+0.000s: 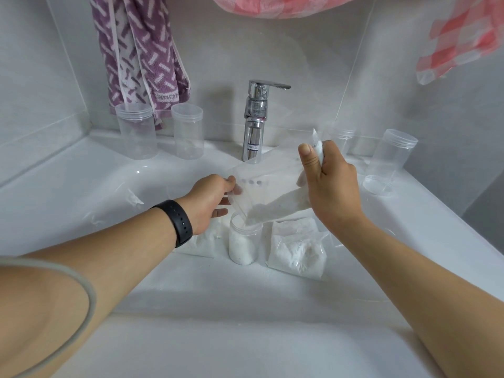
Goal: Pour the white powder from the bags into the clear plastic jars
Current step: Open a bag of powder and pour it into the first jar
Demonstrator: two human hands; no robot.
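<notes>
The tilted bag (272, 192), pinched at its mouth by the left hand (210, 199) and gripped at its raised far corner by the right hand (331, 184), is best tipped gradually, its lower corner kept inside the mouth of the nearly full jar (244, 242) standing in the near middle

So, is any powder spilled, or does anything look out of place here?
No spill shows. The tilted clear plastic bag pours white powder into the upright clear plastic jar. One clear round lid lies loose beside the sink.

Head-worn view, down over sink (81, 186)
</notes>
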